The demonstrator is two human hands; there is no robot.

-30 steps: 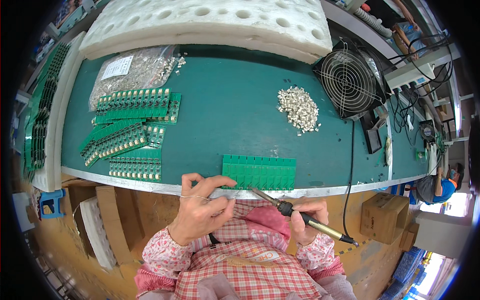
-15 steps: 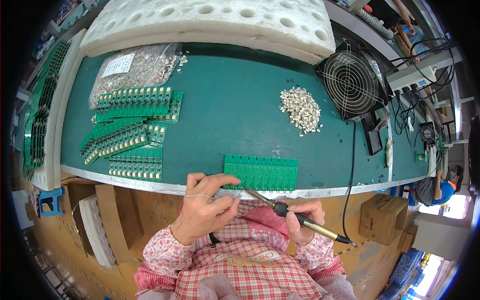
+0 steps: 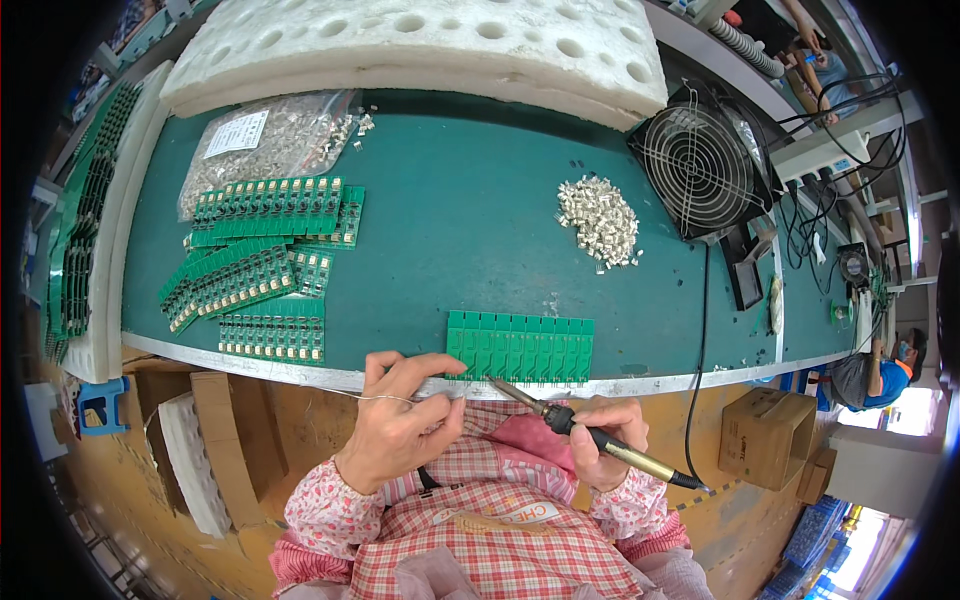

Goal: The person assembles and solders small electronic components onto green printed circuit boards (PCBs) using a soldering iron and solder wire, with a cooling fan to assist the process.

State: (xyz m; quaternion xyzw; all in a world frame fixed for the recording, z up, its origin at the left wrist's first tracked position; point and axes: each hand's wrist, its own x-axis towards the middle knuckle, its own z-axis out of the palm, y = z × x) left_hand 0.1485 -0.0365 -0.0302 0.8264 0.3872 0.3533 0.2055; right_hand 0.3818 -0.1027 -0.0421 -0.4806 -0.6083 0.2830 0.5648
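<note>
Green circuit board (image 3: pixel 520 347) lies just below frame centre, left hand (image 3: pixel 395 425) curled around thin wire (image 3: pixel 380 397), right hand (image 3: pixel 607 430) grasping a soldering iron (image 3: pixel 560 418) whose slip could scorch the board.

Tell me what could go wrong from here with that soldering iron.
The left hand's index fingertip is close to the tip of the soldering iron, so a slip might burn it. The green board lies right at the table's metal edge; a nudge could shift it over. The black cable crosses that edge and might snag, tugging the iron.
</note>
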